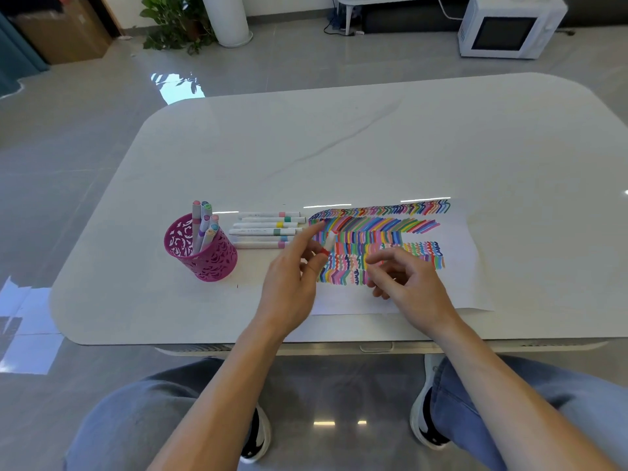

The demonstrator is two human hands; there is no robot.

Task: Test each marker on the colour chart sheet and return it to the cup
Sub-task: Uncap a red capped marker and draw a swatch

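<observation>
A pink cut-out cup (200, 248) stands at the table's left with several markers upright in it. To its right, several white markers (266, 229) lie in a row. The colour chart sheet (465, 266), covered with coloured strokes, lies at the front right. My left hand (292, 277) pinches a white marker with a red band (328, 244) over the sheet's left edge, index finger stretched out. Over the sheet's lower middle hovers my right hand (407, 280), fingers loosely curled; whether it holds anything is hidden.
The white table (339, 147) has rounded corners, and its front edge runs just above my knees. On the floor behind it stand a microwave (509, 27), a potted plant (173, 22) and a white column (227, 18).
</observation>
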